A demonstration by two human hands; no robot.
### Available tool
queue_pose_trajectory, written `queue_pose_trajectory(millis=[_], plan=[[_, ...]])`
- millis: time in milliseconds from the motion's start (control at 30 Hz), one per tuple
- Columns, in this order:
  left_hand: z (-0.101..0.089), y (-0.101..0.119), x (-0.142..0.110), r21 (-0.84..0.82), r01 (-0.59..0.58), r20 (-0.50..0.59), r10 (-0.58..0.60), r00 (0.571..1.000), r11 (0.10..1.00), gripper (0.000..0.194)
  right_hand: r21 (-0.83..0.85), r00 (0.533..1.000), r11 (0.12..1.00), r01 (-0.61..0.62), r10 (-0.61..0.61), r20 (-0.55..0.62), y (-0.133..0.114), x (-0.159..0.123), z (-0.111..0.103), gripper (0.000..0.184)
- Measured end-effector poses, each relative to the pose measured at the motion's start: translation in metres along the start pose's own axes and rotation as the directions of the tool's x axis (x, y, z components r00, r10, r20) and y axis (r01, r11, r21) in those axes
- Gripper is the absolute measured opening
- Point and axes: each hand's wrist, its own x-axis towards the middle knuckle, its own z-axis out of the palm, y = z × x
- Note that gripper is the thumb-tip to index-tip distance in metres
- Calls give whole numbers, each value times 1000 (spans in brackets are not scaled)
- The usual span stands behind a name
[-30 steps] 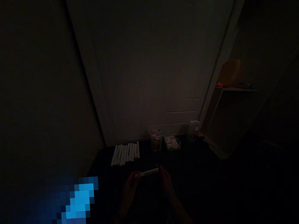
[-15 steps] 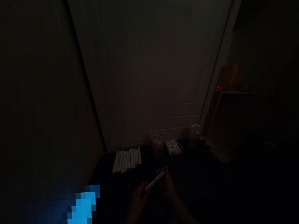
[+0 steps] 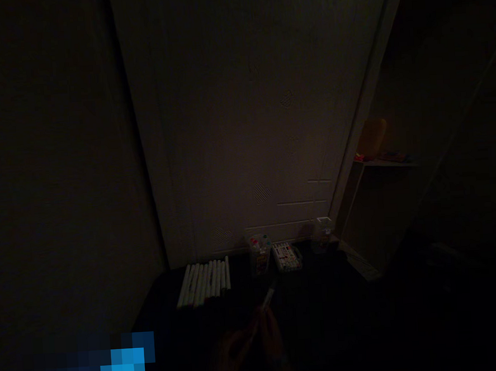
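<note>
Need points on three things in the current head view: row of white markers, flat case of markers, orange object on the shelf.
Row of white markers [image 3: 202, 282]: head view, barrel mid-row.
Flat case of markers [image 3: 286, 257]: head view, middle of its face.
Orange object [image 3: 373, 137]: head view, middle of its side.

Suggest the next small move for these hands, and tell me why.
Probably tilt the pen slightly to show more of its length, before parting the hands. Its lower end is hidden where the left hand and right hand meet, and in this dim light I cannot tell which one grips it.
</note>
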Motion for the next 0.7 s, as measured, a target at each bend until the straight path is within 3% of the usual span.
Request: queue_pose_trajectory(millis=[67,133,200,300,467,600,700], plan=[[-3,3,-3,-72,61,-55,-65,996,996,36,9,998,1000,-1,2,-58,4,2,-2,41],[-7,5,-4,-201,82,-122,-108,987,976,40,-15,1000,1000,22,-22,-21,2,2,-1,39],[-12,5,-4,-321,77,-199,-146,969,944,45,-59,991,997,44,-36,126,-3,0,1,38],[-18,1,1,-412,68,-273,-195,942,909,50,-92,932,994,55,-18,363,-10,1,2,35],[-22,-6,4,-405,174,-229,-284,931,897,52,-78,901,997,-2,36,433,-13,6,-7,34],[-24,6,1,-436,75,-243,-197,950,897,50,-68,877,997,-43,70,476,-15,8,-12,35],[-26,18,-1,-448,64,-216,-177,960,892,48,-53,888,997,-55,73,454,-13,9,-14,35]])
